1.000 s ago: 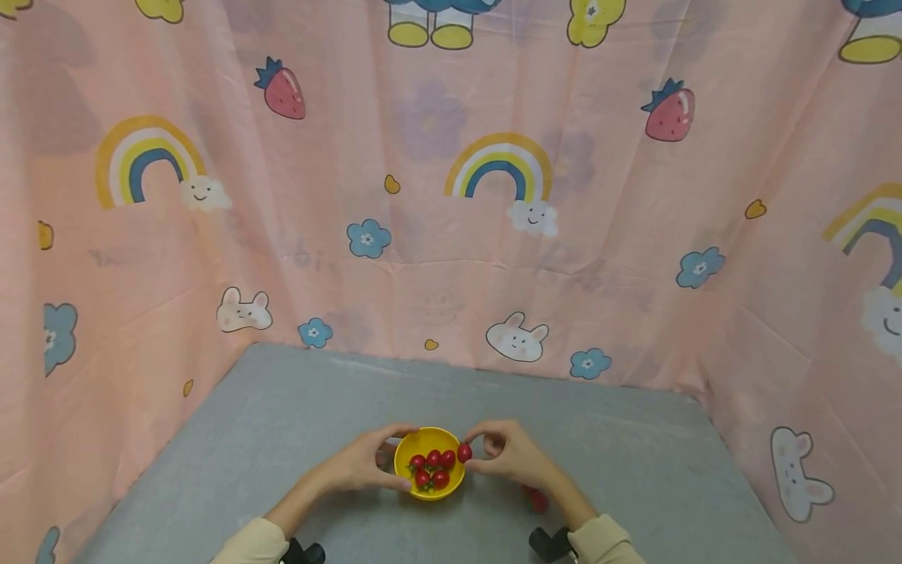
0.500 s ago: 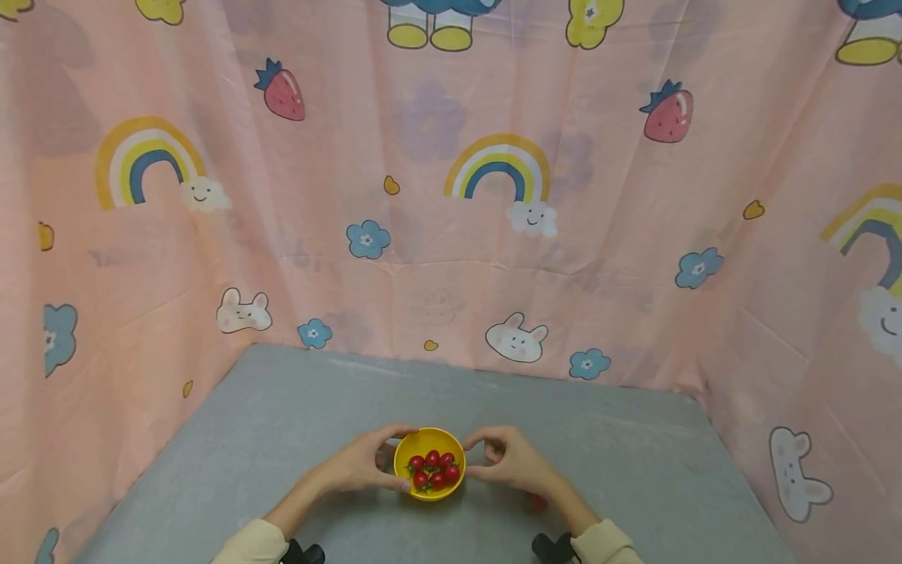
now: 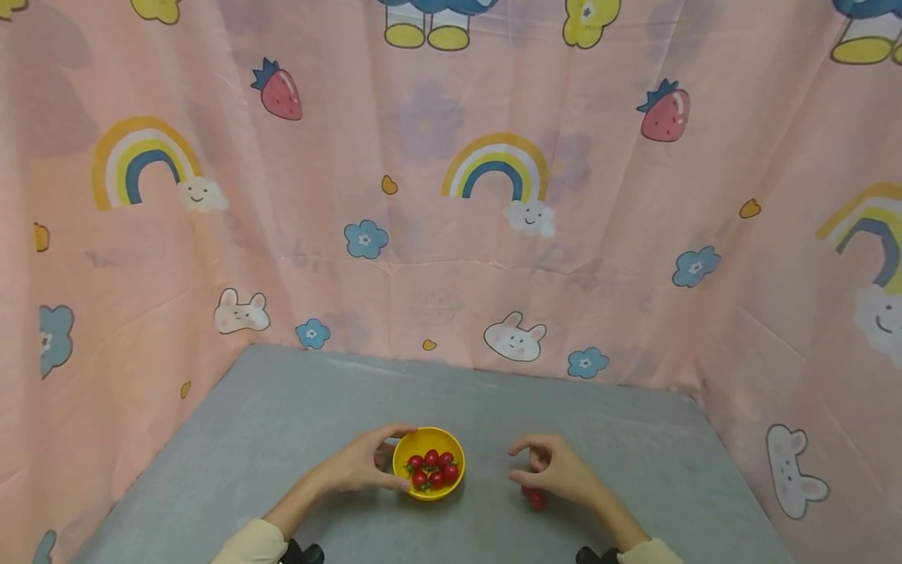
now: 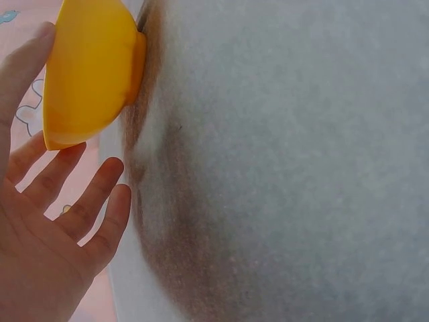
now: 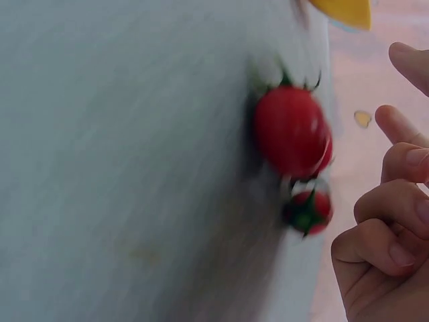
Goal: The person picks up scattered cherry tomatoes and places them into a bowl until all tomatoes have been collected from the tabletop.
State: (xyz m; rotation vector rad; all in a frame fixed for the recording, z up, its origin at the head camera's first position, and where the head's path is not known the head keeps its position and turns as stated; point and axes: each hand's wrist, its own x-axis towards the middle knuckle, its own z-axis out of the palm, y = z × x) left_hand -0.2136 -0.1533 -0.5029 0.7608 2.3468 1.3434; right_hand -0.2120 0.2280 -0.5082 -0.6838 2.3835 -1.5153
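In the head view my left hand (image 3: 352, 464) holds a small yellow bowl (image 3: 426, 440) by its rim, thumb on the near side and fingers on the far side. Several red cherry tomatoes (image 3: 437, 479) with green stems lie in the bowl. To its right, my right hand (image 3: 567, 470) hovers with thumb and index finger apart and nothing between them. Loose cherry tomatoes (image 3: 537, 500) lie on the table just below that hand, partly covered by it. The right wrist view has a large blurred tomato (image 5: 288, 131), part of another behind it and a smaller one (image 5: 315, 212).
A grey tabletop (image 3: 395, 392) stretches under both hands. Pink patterned cloth (image 3: 423, 298) hangs behind it and along both sides. Dark wrist-worn gear (image 3: 301, 553) shows near the left sleeve (image 3: 254, 542).
A second ago my right hand pinched a cherry tomato at the bowl's right rim; that tomato now lies in the bowl. The hand has moved right, over the loose tomatoes. My left hand stays put.
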